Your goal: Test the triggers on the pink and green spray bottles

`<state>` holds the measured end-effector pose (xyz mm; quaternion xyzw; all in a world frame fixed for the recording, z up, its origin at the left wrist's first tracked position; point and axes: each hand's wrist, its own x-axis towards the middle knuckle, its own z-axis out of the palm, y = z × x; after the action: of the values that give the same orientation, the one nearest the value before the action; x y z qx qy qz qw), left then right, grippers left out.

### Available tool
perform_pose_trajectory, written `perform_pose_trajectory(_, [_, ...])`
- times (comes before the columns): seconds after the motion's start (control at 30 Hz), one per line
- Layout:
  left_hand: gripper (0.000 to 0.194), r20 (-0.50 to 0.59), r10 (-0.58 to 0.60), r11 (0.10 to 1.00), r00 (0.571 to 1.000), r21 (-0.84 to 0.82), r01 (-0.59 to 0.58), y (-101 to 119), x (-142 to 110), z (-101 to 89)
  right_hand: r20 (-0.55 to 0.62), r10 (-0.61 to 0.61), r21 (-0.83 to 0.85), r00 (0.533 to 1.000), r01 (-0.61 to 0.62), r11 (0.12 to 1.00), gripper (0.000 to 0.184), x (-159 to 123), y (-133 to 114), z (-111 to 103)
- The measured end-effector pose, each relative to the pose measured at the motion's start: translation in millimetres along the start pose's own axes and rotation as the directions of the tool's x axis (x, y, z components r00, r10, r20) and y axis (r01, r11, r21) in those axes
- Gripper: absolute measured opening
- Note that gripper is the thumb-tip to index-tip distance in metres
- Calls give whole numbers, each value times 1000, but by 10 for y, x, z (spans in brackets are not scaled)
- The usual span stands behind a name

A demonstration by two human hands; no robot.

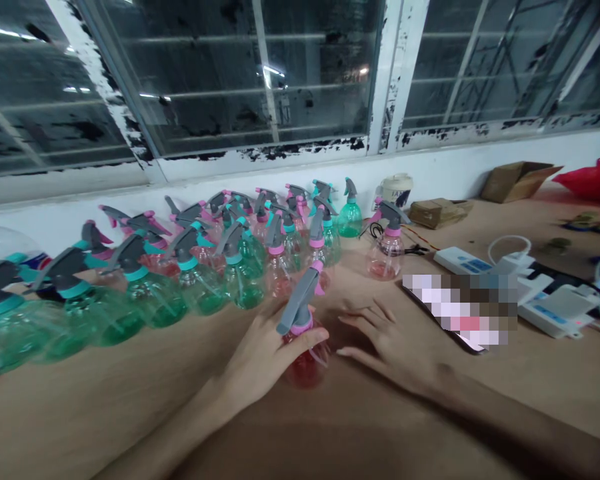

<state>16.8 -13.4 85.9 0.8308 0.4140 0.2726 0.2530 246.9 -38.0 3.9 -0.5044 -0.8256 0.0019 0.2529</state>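
Note:
My left hand (267,360) is wrapped around a pink spray bottle (305,363) with a grey trigger head, standing upright on the wooden table (130,407). My right hand (390,337) rests just right of that bottle, fingers stretched out and apart, fingertips close to it and holding nothing. Behind them stand several green and pink spray bottles (240,267) in rows. One pink spray bottle (386,250) stands apart to the right.
A phone with a blurred screen (460,310) lies right of my right hand. White power strips and chargers (540,297) with cables sit further right. Cardboard boxes (517,179), a white cup (397,189) and a red bag (595,177) line the wall under the windows.

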Motion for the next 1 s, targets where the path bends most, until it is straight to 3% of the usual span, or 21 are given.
perform_pose_trajectory(0.17, [27, 12, -2, 1000, 1000, -5, 2, 5, 4, -19, 7, -70, 46, 998, 70, 997, 17, 162, 295, -32])
perform_pose_trajectory(0.27, [35, 26, -3, 1000, 1000, 14, 3, 7, -3, -28, -8, -71, 77, 997, 71, 995, 12, 221, 367, 52])
perform_pose_trajectory(0.47, [64, 38, -51, 999, 998, 2, 51, -26, -10, -70, -64, -45, 144, 997, 54, 988, 13, 218, 440, 281])
perform_pose_trajectory(0.57, [70, 64, -56, 993, 996, -104, 63, -19, 41, -108, -84, -33, 152, 996, 46, 987, 10, 212, 459, 321])
perform_pose_trajectory(0.67, [77, 66, 12, 967, 998, -255, 6, -1, 117, -125, -108, -3, 134, 994, 18, 991, 12, 211, 453, 343])
perform_pose_trajectory(0.83, [78, 48, 35, 928, 998, -373, -14, 14, 187, -77, -154, 46, 74, 987, -34, 997, 24, 212, 416, 336])
perform_pose_trajectory(1.0, [64, 35, 22, 916, 999, -402, -6, 59, 199, 3, -157, 43, -19, 987, -46, 999, 24, 206, 407, 304])
